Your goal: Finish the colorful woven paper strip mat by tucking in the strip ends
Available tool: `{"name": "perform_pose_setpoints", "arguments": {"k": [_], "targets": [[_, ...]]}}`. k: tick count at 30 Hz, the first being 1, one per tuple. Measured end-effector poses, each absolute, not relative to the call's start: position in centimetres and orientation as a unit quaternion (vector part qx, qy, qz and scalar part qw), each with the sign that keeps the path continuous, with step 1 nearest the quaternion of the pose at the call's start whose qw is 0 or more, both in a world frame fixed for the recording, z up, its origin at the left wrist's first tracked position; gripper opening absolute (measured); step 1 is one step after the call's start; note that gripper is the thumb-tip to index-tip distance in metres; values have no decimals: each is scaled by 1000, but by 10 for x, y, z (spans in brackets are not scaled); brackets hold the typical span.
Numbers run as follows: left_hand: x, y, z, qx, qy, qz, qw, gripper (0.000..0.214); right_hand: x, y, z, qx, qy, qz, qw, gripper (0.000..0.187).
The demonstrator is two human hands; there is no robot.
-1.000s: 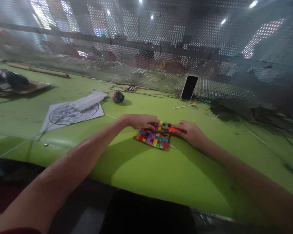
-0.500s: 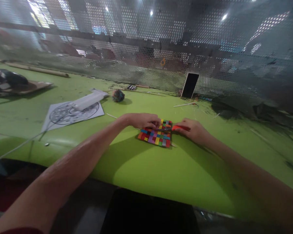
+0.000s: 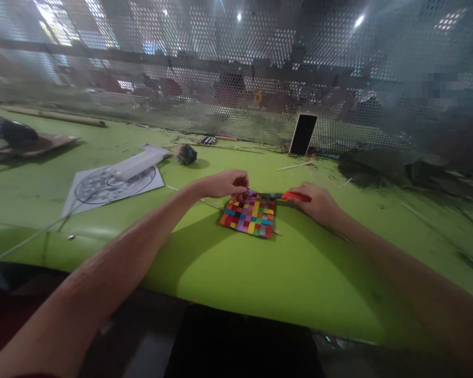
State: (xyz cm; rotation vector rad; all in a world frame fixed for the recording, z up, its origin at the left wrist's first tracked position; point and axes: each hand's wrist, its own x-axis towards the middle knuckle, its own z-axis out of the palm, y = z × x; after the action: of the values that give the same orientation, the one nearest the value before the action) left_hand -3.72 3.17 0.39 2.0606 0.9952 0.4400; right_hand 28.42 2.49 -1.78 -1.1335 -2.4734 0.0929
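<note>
A small woven mat (image 3: 248, 215) of many-coloured strips lies on the green table, checkered in red, yellow, purple, blue and other colours. My left hand (image 3: 232, 185) is closed at its far left edge, fingertips pinched on the weave; the exact strip between them cannot be made out. From the right, my right hand (image 3: 313, 202) grips the red-orange handle of a tool with a dark blade (image 3: 274, 196). The blade points left along the mat's far edge, close to my left fingertips. Whether it is one blade or two is unclear.
A white power strip (image 3: 137, 164) lies across a printed sheet (image 3: 86, 194), its cable trailing left. Behind are a fuzzy ball (image 3: 186, 154) and an upright phone-like dark panel (image 3: 303, 135) against perforated sheeting (image 3: 205, 94). Thin strips (image 3: 295, 166) and dark leafy material (image 3: 372, 168) lie rightward.
Both hands have shifted to the mat's far edge. The dark blade, which lay across the mat's upper part, is now along that edge, and more of the weave shows.
</note>
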Motion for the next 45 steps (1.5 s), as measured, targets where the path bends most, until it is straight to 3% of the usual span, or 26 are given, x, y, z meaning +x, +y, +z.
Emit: {"name": "perform_pose_setpoints", "arguments": {"k": [6,13,27,34,37,42,45], "targets": [[-43,39,-2,789,392,245,405,14,289,29,-21,-439,-862,12,253,48],[-41,36,-1,809,388,232,375,24,290,30,-24,-474,-837,31,271,46],[-30,29,-4,792,400,219,406,19,290,34,-31,-486,-846,-37,215,44],[-27,26,-6,791,406,237,391,27,280,25,-29,-513,-843,-60,148,36],[-20,20,-6,799,401,240,379,25,280,26,-33,-531,-827,-70,170,32],[4,-1,-6,876,326,235,268,19,291,40,-27,-522,-804,-23,284,41],[23,-16,-4,911,256,220,237,12,303,45,-10,-471,-836,47,278,38]]}}
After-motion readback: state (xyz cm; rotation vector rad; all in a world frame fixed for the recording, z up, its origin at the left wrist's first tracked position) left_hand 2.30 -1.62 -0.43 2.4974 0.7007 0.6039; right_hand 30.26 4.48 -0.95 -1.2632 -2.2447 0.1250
